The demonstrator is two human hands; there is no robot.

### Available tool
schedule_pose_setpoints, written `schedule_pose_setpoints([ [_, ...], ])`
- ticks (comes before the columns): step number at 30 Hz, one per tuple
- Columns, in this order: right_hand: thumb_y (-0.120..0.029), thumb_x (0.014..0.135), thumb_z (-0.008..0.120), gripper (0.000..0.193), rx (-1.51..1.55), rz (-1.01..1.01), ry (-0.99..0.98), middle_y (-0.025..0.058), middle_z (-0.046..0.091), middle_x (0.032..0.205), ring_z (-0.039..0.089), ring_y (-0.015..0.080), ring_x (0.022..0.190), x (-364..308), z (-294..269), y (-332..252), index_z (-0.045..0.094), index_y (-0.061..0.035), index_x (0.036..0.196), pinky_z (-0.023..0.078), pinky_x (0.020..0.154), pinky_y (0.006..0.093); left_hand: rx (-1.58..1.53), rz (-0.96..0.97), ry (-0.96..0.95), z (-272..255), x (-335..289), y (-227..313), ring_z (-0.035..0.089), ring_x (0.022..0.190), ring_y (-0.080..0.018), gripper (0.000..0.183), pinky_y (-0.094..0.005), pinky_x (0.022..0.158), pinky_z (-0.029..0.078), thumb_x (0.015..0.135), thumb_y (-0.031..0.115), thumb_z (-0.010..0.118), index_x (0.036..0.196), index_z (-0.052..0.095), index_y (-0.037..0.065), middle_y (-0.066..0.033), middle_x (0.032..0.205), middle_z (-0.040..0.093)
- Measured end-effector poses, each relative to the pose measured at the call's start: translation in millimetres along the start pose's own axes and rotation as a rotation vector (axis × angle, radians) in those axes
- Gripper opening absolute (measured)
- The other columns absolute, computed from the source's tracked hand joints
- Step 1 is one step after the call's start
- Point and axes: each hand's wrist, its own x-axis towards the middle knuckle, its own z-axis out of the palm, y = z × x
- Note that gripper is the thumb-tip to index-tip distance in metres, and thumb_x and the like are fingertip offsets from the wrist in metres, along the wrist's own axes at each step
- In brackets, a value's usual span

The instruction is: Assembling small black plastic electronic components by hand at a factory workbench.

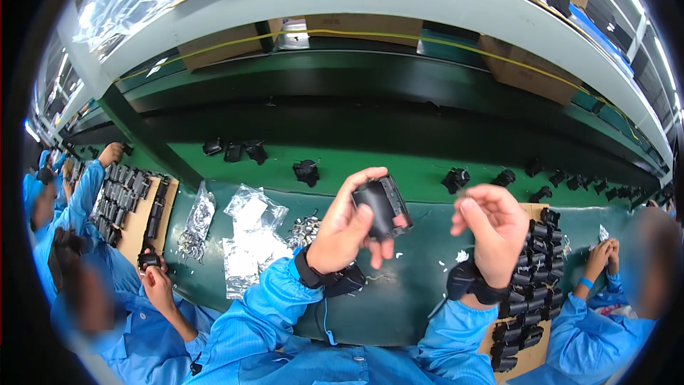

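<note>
A black plastic housing (pixel 385 207), boxy with a smooth curved face, is gripped in my left hand (pixel 340 232), its thumb lying across the front. To the right, apart from the housing, my right hand (pixel 494 232) is raised with thumb and forefinger brought together. Whatever sits between those fingertips, if anything, is too small to make out. Both wrists wear black bands. Below the hands, small white bits (pixel 456 260) are scattered on the green table (pixel 399 314). Another black part (pixel 344 281) lies partly hidden behind my left wrist.
Left of my hands lie clear bags (pixel 249 228) and a heap of small cable pieces (pixel 304 230). A board with rows of black housings (pixel 541 264) stands to the right. Black parts (pixel 306 171) ride the green conveyor ahead, below a shelf (pixel 342 3). Co-workers sit on both sides.
</note>
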Motion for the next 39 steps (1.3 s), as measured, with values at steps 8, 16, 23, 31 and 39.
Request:
schedule_pose_setpoints([
  [8, 0.008, 0.093, 0.071, 0.010, -0.020, 0.190, -0.456, 0.0179, 0.075, 0.103, 0.076, 0.0206, 0.093, -12, 4, -22, 0.068, 0.0083, 0.103, 0.066, 0.070, 0.0297, 0.051, -0.053, -0.048, -23, 2, 22, 0.065, 0.059, -0.0168, 0.077, -0.0276, 0.046, 0.053, 0.107, 0.069, 0.031, 0.149, 0.043, 0.005, -0.0139, 0.091, 0.063],
  [16, 0.003, 0.079, 0.087, 0.033, -0.175, -0.224, -0.553, 0.0150, 0.077, 0.102, 0.077, 0.0183, 0.082, -25, 52, -12, 0.070, 0.0008, 0.108, 0.060, 0.061, 0.0252, 0.085, 0.097, 0.201, -13, 4, 18, 0.065, 0.083, -0.0160, 0.059, -0.0284, 0.049, 0.054, 0.113, 0.052, 0.038, 0.150, 0.044, 0.006, -0.0123, 0.111, 0.061],
  [23, -0.004, 0.073, 0.091, 0.043, -0.532, -0.649, -0.627, 0.0087, 0.076, 0.100, 0.070, 0.0200, 0.065, -48, 121, 11, 0.062, -0.0045, 0.105, 0.054, 0.055, 0.0296, 0.041, 0.265, 0.507, -15, 1, 26, 0.061, 0.079, -0.0162, 0.056, -0.0332, 0.054, 0.053, 0.113, 0.055, 0.035, 0.149, 0.045, 0.013, -0.0121, 0.103, 0.060],
  [31, -0.011, 0.074, 0.086, 0.034, -0.706, -0.742, -0.481, 0.0034, 0.071, 0.110, 0.070, 0.0220, 0.094, -65, 141, 29, 0.062, -0.0105, 0.097, 0.058, 0.067, 0.0326, 0.026, 0.401, 0.662, -26, 10, 29, 0.059, 0.072, -0.0163, 0.052, -0.0315, 0.062, 0.052, 0.114, 0.053, 0.036, 0.147, 0.045, 0.013, -0.0103, 0.098, 0.061],
  [39, -0.003, 0.069, 0.094, 0.058, -0.621, -0.713, -0.465, 0.0124, 0.073, 0.108, 0.072, 0.0315, 0.089, -63, 143, 33, 0.053, -0.0054, 0.110, 0.059, 0.070, 0.0362, 0.625, 0.400, 0.544, -37, 13, 16, 0.067, 0.090, -0.0108, 0.046, -0.0252, 0.072, 0.052, 0.114, 0.036, 0.051, 0.149, 0.046, 0.007, -0.0048, 0.104, 0.066],
])
